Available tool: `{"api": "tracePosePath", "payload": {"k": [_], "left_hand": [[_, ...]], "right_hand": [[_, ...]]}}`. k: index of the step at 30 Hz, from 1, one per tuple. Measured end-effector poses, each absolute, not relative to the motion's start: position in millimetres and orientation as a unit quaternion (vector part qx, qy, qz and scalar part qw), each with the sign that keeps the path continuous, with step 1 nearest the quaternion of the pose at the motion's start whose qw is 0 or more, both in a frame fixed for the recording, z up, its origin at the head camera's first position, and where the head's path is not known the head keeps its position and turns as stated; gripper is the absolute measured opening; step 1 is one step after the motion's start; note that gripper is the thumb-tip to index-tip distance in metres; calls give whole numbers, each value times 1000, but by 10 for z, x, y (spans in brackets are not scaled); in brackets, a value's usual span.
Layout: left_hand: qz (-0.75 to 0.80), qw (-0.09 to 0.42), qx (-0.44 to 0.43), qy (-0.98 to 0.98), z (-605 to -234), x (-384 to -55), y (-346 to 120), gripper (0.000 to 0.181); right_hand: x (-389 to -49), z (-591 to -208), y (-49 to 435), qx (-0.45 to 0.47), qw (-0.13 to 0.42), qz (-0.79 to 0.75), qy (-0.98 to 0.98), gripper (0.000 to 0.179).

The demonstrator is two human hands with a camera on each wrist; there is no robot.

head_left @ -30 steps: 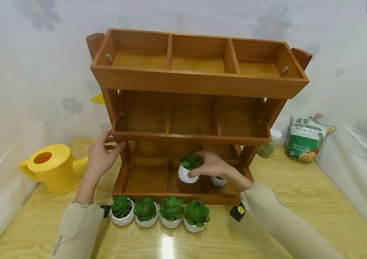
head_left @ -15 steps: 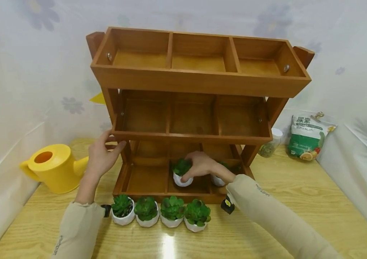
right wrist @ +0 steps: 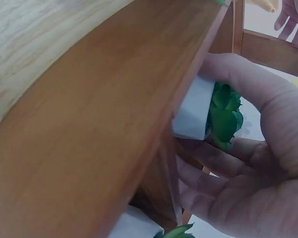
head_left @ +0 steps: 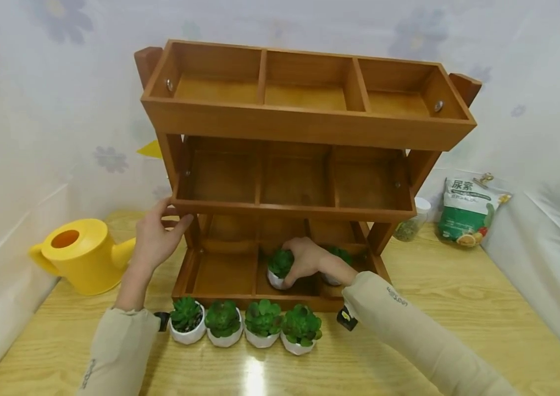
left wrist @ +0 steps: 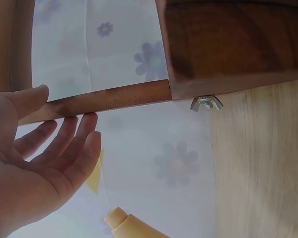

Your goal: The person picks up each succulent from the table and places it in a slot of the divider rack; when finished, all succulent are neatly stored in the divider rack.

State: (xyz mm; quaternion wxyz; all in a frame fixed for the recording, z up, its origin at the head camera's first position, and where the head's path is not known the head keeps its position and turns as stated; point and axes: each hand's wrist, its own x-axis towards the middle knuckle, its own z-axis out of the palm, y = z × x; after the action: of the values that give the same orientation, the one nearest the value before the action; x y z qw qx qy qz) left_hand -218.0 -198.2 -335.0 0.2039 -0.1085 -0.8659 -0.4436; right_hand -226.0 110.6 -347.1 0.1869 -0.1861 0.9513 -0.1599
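Note:
In the head view, my right hand [head_left: 306,258] grips a small potted succulent [head_left: 280,264] inside the middle compartment of the bottom tier. The right wrist view shows thumb and fingers on either side of its white pot [right wrist: 193,110]. A second potted succulent [head_left: 341,255] stands in the right compartment, partly hidden by my wrist. My left hand [head_left: 157,234] is at the left side of the wooden plant rack [head_left: 289,210]. In the left wrist view, that hand holds a wooden bar of the rack [left wrist: 114,97], thumb on one side and fingertips on the other.
Several potted succulents [head_left: 262,324] line up on the table [head_left: 378,357] before the rack. A yellow watering can [head_left: 84,256] stands left of it. At the right are a lidded jar [head_left: 412,221] and a green-and-white bag [head_left: 469,212] with a clip.
My right hand has carried the succulent slightly left, then down into the middle bottom compartment. The left hand has stayed on the rack.

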Motion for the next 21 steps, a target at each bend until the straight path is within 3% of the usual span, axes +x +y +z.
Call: {"api": "tracePosePath", "payload": {"k": [13, 21], "left_hand": [[-444, 199, -109, -867, -3334, -2170, -1961, 44], [-446, 207, -113, -863, -3343, -2168, -1966, 44]], "right_hand": [[-2139, -3252, 1204, -212, 185, -160, 946, 70], [-1859, -3176, 1490, -239, 146, -305, 910, 58]]}}
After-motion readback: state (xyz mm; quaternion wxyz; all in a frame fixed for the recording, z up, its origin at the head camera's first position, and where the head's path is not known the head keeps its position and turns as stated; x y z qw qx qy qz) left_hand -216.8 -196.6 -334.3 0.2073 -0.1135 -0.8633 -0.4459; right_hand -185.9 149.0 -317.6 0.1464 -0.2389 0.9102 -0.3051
